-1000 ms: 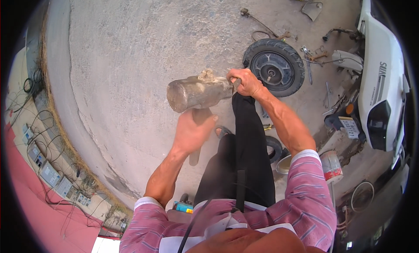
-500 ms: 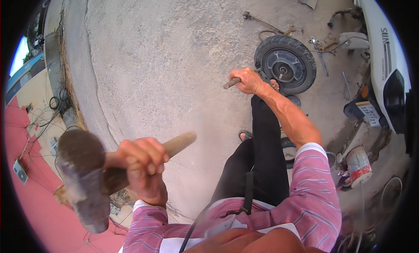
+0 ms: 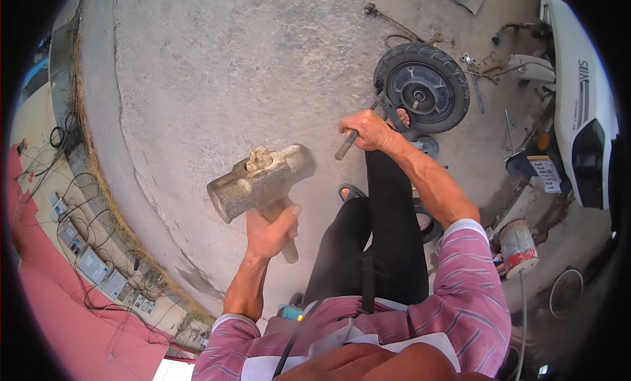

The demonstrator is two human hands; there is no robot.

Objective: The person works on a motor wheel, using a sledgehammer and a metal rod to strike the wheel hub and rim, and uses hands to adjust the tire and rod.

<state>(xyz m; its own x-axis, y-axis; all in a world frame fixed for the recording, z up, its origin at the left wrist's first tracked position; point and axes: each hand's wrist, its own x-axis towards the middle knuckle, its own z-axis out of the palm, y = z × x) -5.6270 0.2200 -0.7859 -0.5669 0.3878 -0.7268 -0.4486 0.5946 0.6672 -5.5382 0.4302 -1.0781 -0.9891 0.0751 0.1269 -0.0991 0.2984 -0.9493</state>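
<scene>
A sledgehammer (image 3: 259, 178) stood at nine o'clock of the view, over the rough concrete ground (image 3: 217, 72), its blunt metal head slanting from eight to two o'clock and its handle running down toward five. The left hand (image 3: 271, 233) was closed around that handle, just below the head. Between one and two o'clock the right hand (image 3: 369, 130) was wrapped about a metal rod (image 3: 346, 146), whose near end poked out toward seven o'clock and whose far end pointed at the wheel; whether it touched the tyre could not be told. The wheel (image 3: 420, 88), with a treaded black tyre and a dark hub, lay flat beyond that hand, a sandalled foot (image 3: 398, 118) at its seven o'clock edge. The other foot (image 3: 351, 192) was planted nearer the body, below black trousers (image 3: 397, 243). A spanner (image 3: 476, 92) lay just beside the wheel at its three o'clock. Farther out, a white scooter (image 3: 578, 111) filled the rim between two and three, a stained bucket (image 3: 519, 246) sat between three and four, and meter boxes (image 3: 93, 268) hung among loose cables at eight, beside a pink wall (image 3: 72, 309)
</scene>
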